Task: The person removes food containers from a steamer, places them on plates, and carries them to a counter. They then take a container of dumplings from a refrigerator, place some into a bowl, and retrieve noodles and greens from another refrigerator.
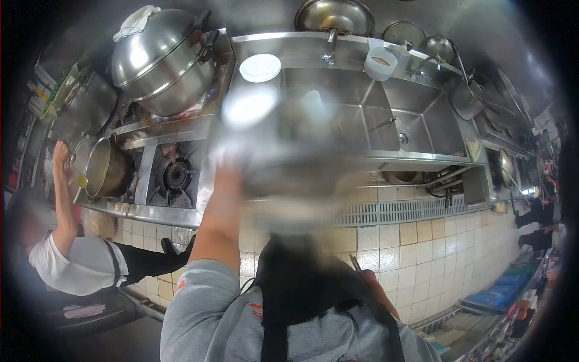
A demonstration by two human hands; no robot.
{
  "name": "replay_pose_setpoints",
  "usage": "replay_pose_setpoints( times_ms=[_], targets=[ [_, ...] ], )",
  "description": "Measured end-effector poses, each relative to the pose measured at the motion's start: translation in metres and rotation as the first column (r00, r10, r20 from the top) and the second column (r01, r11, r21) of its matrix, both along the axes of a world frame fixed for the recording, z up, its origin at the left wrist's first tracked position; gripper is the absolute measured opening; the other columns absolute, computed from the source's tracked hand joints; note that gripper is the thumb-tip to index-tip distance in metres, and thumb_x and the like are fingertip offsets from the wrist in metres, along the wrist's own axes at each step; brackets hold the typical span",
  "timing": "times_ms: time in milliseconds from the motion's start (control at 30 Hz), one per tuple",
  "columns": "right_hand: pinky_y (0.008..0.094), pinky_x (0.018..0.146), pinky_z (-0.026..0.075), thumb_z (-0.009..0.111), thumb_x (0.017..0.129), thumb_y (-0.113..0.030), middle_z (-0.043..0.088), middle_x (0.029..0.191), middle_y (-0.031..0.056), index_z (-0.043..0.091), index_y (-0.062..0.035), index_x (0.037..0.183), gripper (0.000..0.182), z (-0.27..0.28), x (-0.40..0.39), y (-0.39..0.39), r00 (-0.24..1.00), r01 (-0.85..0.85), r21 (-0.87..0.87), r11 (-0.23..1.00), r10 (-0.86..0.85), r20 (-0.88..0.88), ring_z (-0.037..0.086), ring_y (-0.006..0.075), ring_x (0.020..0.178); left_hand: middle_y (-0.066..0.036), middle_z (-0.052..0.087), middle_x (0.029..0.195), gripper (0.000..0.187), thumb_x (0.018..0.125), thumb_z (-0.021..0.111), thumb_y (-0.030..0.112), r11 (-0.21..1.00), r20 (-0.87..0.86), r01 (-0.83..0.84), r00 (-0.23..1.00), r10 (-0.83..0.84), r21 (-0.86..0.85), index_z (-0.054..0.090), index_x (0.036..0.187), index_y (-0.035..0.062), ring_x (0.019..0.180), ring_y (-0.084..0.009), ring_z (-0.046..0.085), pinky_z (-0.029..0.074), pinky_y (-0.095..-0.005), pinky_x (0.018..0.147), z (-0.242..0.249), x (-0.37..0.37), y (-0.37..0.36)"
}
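My left arm stretches forward to the counter edge beside the sink. The left hand (230,160) is smeared by blur, so its fingers do not show clearly. A wide grey and pale blur covers the area just right of it. Beyond that hand stand a white round tub (260,67) and a blurred white round thing (250,107) on the steel counter. My right hand (369,280) is low by my right side, partly hidden by my body. Its fingers close round a thin dark stick-like thing (354,262) that points up.
The double steel sink (422,114) has a tap (329,55) and a white plastic jug (380,63). Left are a gas burner (177,173), a large domed pot (163,63) and a deep pot (108,169). A co-worker (78,259) stands at the stove. A floor grate (398,209) crosses the tiles.
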State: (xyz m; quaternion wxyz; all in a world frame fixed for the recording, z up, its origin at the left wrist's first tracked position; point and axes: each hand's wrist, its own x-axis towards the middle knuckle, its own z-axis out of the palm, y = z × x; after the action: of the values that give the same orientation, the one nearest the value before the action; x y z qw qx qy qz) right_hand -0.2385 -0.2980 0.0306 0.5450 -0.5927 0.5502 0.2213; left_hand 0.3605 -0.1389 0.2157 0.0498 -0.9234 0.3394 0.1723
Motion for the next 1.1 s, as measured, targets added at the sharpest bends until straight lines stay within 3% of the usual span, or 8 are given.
replay_pose_setpoints(
  times_ms=[167, 367, 467, 667, 767, 867, 967, 1100],
  targets=[
    [0.0337, 0.033, 0.033, 0.065, 0.089, -0.032, 0.047, 0.052, 0.005, 0.053, -0.0055, 0.075, 0.032, 0.004, 0.004, 0.003, 0.999, 0.012, -0.004, 1.0, -0.012, -0.033, 0.045, 0.0168, 0.038, -0.021, 0.063, 0.112, 0.055, 0.077, 0.068, 0.047, 1.0, -0.023, -0.01, 1.0, 0.01, -0.014, 0.065, 0.112, 0.0043, 0.107, -0.0372, 0.059, 0.049, -0.0446, 0.093, 0.008, -0.002, 0.0],
    [0.0354, 0.034, 0.037, 0.062, 0.091, -0.036, 0.05, 0.053, 0.0075, 0.053, -0.0032, 0.071, 0.039, -0.03, -0.012, 0.0, 0.979, -0.18, -0.058, 0.982, 0.185, 0.088, 0.049, 0.0191, 0.039, -0.02, 0.061, 0.117, 0.055, 0.078, 0.068, 0.047, 0.999, -0.038, -0.026, 0.999, 0.025, -0.023, 0.064, 0.115, 0.0056, 0.111, -0.0365, 0.057, 0.047, -0.044, 0.095, 0.001, 0.001, 0.001],
    [0.0353, 0.034, 0.037, 0.06, 0.091, -0.038, 0.05, 0.053, 0.0077, 0.053, -0.0027, 0.07, 0.041, -0.009, -0.003, 0.003, 0.987, -0.158, -0.067, 0.985, 0.156, -0.034, 0.049, 0.0192, 0.04, -0.02, 0.06, 0.119, 0.055, 0.078, 0.067, 0.046, 0.999, -0.049, -0.023, 0.999, 0.021, -0.026, 0.064, 0.115, 0.0055, 0.113, -0.037, 0.056, 0.047, -0.0444, 0.096, -0.002, 0.003, 0.002],
    [0.0348, 0.035, 0.035, 0.061, 0.09, -0.038, 0.049, 0.054, 0.0062, 0.051, -0.0057, 0.069, 0.039, 0.003, 0.004, 0.006, 0.998, -0.061, -0.031, 0.998, 0.062, 0.032, 0.046, 0.0179, 0.039, -0.02, 0.06, 0.119, 0.054, 0.079, 0.067, 0.044, 0.999, -0.063, -0.044, 0.997, 0.042, -0.017, 0.064, 0.116, 0.0055, 0.114, -0.0378, 0.055, 0.046, -0.0449, 0.096, 0.016, -0.007, 0.0],
    [0.0343, 0.034, 0.034, 0.062, 0.089, -0.037, 0.048, 0.053, 0.0052, 0.051, -0.007, 0.071, 0.037, 0.014, 0.015, 0.006, 0.989, 0.017, 0.013, 1.0, -0.014, -0.149, 0.044, 0.0173, 0.038, -0.019, 0.06, 0.119, 0.054, 0.079, 0.066, 0.045, 0.998, -0.061, -0.066, 0.996, 0.065, -0.01, 0.063, 0.117, 0.0053, 0.114, -0.0371, 0.055, 0.046, -0.0443, 0.096, 0.024, -0.013, -0.001],
    [0.0342, 0.034, 0.034, 0.062, 0.089, -0.035, 0.048, 0.054, 0.0053, 0.051, -0.0072, 0.072, 0.035, -0.007, 0.005, 0.006, 0.995, -0.096, 0.013, 0.995, 0.096, -0.002, 0.044, 0.0172, 0.038, -0.019, 0.061, 0.118, 0.056, 0.079, 0.065, 0.046, 1.0, -0.034, -0.014, 0.999, 0.014, -0.009, 0.063, 0.117, 0.0047, 0.114, -0.0354, 0.055, 0.046, -0.0433, 0.096, -0.002, 0.004, 0.003],
    [0.0344, 0.034, 0.034, 0.062, 0.089, -0.034, 0.048, 0.053, 0.0053, 0.05, -0.0078, 0.07, 0.034, 0.014, 0.014, 0.008, 0.997, 0.024, 0.006, 1.0, -0.023, -0.078, 0.045, 0.0177, 0.038, -0.018, 0.062, 0.116, 0.057, 0.08, 0.064, 0.047, 0.998, -0.023, 0.057, 0.998, -0.057, 0.003, 0.063, 0.117, 0.0041, 0.113, -0.0336, 0.056, 0.046, -0.0423, 0.096, -0.013, 0.011, 0.004],
    [0.0355, 0.034, 0.035, 0.062, 0.089, -0.034, 0.047, 0.052, 0.0055, 0.05, -0.0078, 0.068, 0.035, -0.007, 0.006, 0.007, 0.997, -0.073, 0.003, 0.997, 0.073, -0.013, 0.046, 0.0183, 0.037, -0.018, 0.063, 0.114, 0.056, 0.08, 0.062, 0.046, 0.997, 0.001, 0.071, 0.997, -0.071, -0.015, 0.063, 0.116, 0.0036, 0.112, -0.0328, 0.057, 0.045, -0.042, 0.096, -0.016, 0.012, 0.005]
  ],
)
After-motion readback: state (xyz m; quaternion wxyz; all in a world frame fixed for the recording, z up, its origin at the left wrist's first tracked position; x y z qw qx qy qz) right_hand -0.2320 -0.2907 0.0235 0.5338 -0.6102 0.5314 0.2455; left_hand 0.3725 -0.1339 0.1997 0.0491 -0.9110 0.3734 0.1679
